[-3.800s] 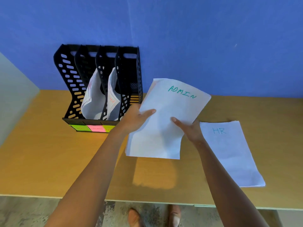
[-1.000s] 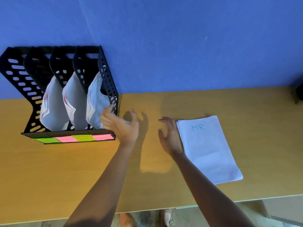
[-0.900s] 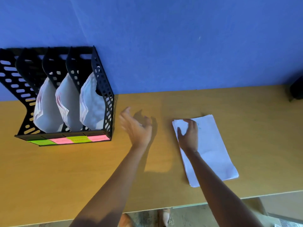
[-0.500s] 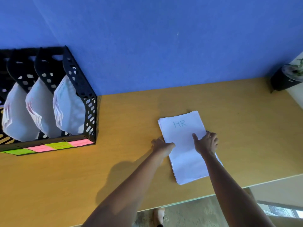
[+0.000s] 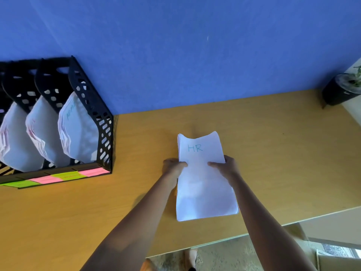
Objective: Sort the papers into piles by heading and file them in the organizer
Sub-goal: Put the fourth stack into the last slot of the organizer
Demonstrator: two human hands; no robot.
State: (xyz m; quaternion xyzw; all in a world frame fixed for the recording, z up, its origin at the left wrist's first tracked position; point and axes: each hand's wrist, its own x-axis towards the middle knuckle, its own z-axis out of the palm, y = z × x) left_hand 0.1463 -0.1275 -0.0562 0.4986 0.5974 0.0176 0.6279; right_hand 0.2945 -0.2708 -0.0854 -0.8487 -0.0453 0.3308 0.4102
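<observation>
Both hands hold the HR paper stack (image 5: 203,178) by its long edges, left hand (image 5: 172,169) and right hand (image 5: 227,167) with thumbs clamped over the top sheet, above the bench (image 5: 273,153), well right of the black organizer (image 5: 91,122).

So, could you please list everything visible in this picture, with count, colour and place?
Stack of white papers headed HR: one, white with blue lettering, held over the desk's near right part.
Black perforated plastic file organizer: one, black, far left against the wall.
Filed paper bundles: three visible, white, in adjoining slots.
Sticky labels: four visible, alternating green and pink, on the organizer's front edge.
Wooden desk: one, yellow-brown.
Wall: blue, behind the desk.
Potted plant in a black pot: one, far right corner.
Left hand: grips the stack's left edge.
Right hand: grips its right edge.
</observation>
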